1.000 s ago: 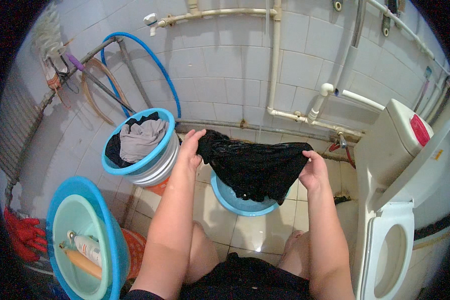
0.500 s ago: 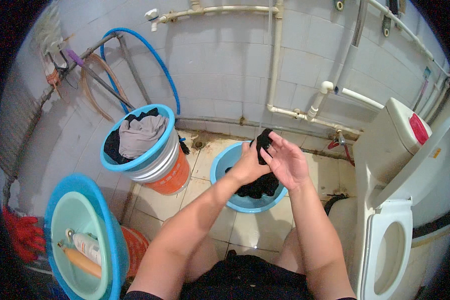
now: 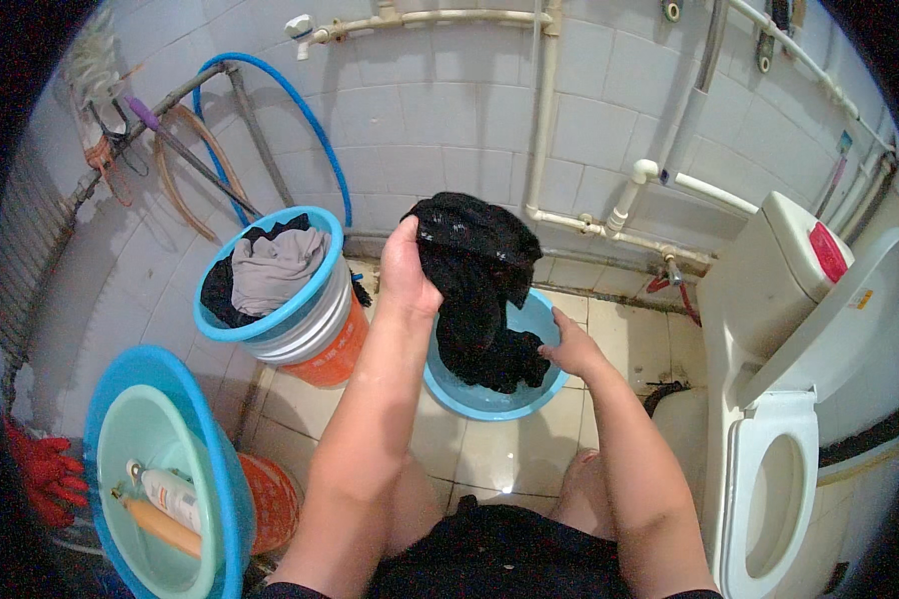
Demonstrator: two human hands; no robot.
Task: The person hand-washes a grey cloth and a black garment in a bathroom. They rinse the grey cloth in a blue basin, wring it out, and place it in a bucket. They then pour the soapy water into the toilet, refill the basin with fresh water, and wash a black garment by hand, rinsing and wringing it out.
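A wet black cloth garment [image 3: 474, 265] hangs from my left hand [image 3: 408, 268], which is raised and closed on its upper left edge. The lower part of the cloth drops into a light blue basin [image 3: 499, 409] on the floor between my legs and lies bunched there. At the basin's right rim is my right hand [image 3: 575, 346], finger and thumb apart, the thumb at the edge of the bunched cloth; some of its fingers are hidden.
Left, a blue basin [image 3: 232, 332] with grey and black clothes sits on a white-and-orange bucket [image 3: 320, 354]. Nearer, a pale green basin [image 3: 120, 414] holds a bottle. A toilet [image 3: 769, 429] stands right, and pipes [image 3: 544, 130] run along the tiled wall.
The black cloth, earlier bunched between both hands, is now lifted and spread out from my left hand. That hand moved left and up; my right hand dropped toward the basin's right rim.
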